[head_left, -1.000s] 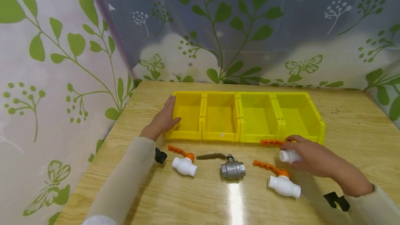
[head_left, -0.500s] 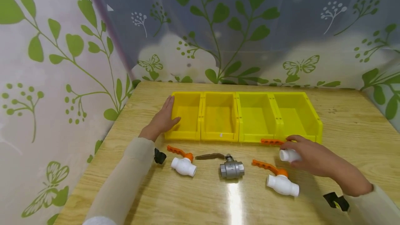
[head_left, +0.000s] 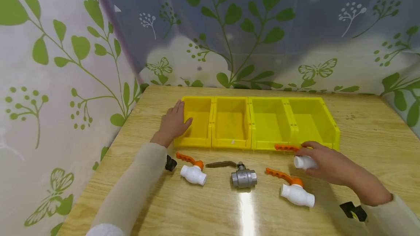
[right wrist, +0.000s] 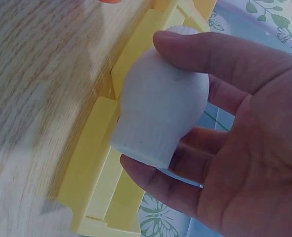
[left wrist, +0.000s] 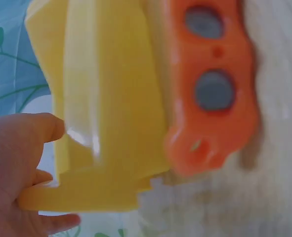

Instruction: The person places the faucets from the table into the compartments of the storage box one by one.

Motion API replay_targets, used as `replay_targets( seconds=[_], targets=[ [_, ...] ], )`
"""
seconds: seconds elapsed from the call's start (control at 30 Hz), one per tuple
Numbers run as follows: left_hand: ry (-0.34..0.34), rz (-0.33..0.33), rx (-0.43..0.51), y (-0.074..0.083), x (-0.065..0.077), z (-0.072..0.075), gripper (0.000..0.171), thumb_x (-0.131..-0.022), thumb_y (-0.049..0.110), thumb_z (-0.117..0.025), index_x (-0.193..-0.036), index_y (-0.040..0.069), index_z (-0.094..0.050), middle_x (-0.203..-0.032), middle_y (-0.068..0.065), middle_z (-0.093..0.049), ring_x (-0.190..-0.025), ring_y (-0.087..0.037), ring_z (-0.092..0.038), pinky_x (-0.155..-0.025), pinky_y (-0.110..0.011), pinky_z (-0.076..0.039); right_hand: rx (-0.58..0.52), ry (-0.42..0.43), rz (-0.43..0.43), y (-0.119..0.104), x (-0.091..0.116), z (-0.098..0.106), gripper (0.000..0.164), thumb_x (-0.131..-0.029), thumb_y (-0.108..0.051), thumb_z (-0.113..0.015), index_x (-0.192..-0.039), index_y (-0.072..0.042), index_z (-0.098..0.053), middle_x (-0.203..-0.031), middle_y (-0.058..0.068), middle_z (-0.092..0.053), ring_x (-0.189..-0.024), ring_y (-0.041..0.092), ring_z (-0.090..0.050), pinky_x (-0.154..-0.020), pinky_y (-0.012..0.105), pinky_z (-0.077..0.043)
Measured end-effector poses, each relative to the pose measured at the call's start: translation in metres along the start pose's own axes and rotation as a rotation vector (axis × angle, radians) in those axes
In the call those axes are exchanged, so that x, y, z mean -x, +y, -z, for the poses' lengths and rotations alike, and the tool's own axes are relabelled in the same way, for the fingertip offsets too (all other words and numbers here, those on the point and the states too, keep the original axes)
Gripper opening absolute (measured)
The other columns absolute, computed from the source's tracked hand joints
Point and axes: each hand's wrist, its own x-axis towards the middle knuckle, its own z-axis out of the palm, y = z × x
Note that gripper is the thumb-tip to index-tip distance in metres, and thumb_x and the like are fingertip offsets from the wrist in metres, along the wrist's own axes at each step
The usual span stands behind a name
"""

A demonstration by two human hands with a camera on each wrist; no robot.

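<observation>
My left hand [head_left: 172, 124] holds the left side wall of the leftmost yellow bin [head_left: 193, 142], with the thumb over the inner side and the fingers along the outside. In the left wrist view that wall [left wrist: 86, 195] passes between thumb and fingers. My right hand [head_left: 331, 166] grips a white plastic ball valve [head_left: 303, 162] with an orange lever [head_left: 284, 148], in front of the rightmost bin. The right wrist view shows thumb and fingers round its white body [right wrist: 158, 98]; its lever is hidden there.
Four-sided yellow bins stand in a row, the right one [head_left: 336, 137] at the end. Before them on the wooden table [head_left: 210, 214] lie a white valve [head_left: 193, 174] at left, a metal ball valve [head_left: 244, 178] mid, and another white valve [head_left: 298, 195] at right.
My left hand has shifted slightly to the right against the bin wall, its fingers a little more bent. The right hand and its ball valve stay almost still.
</observation>
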Motion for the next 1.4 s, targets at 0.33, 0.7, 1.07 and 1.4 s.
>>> replay_targets(
  seconds=[0.33,0.7,1.07,1.4],
  targets=[
    [0.066,0.046,0.060,-0.003,-0.001,-0.009,0.077,-0.101,0.043,-0.044,-0.155,0.000,-0.008,-0.159,-0.018,-0.017,-0.143,-0.040,-0.019,-0.107,-0.062,-0.027,0.002,0.019,0.001,0.002,0.001,0.000,0.043,-0.077,-0.015,-0.081,-0.117,-0.005,-0.066,-0.124,0.029,-0.053,-0.095,0.034,-0.061,-0.072,0.045,-0.052],
    [0.056,0.050,0.070,-0.002,0.000,-0.009,0.079,-0.100,0.037,-0.048,-0.155,0.001,-0.005,-0.160,-0.018,-0.015,-0.143,-0.041,-0.019,-0.106,-0.060,-0.031,0.003,0.042,0.019,0.007,0.002,0.000,0.041,-0.079,-0.015,-0.080,-0.116,-0.005,-0.066,-0.123,0.027,-0.054,-0.097,0.035,-0.061,-0.076,0.049,-0.052],
    [0.076,0.045,0.070,-0.001,-0.004,-0.013,0.078,-0.099,0.032,-0.051,-0.156,0.002,-0.007,-0.158,-0.019,-0.021,-0.141,-0.039,-0.025,-0.106,-0.057,-0.033,0.001,0.062,0.000,0.011,0.002,0.001,0.041,-0.078,-0.015,-0.080,-0.115,-0.003,-0.067,-0.122,0.027,-0.055,-0.097,0.036,-0.060,-0.078,0.052,-0.051],
    [0.072,0.047,0.138,-0.001,-0.002,-0.012,0.080,-0.098,0.028,-0.055,-0.156,0.003,-0.007,-0.158,-0.018,-0.021,-0.141,-0.037,-0.028,-0.110,-0.050,-0.031,-0.007,0.055,-0.003,0.013,0.000,0.002,0.041,-0.079,-0.016,-0.079,-0.116,-0.004,-0.066,-0.124,0.027,-0.054,-0.101,0.038,-0.059,-0.079,0.053,-0.050]
  ],
)
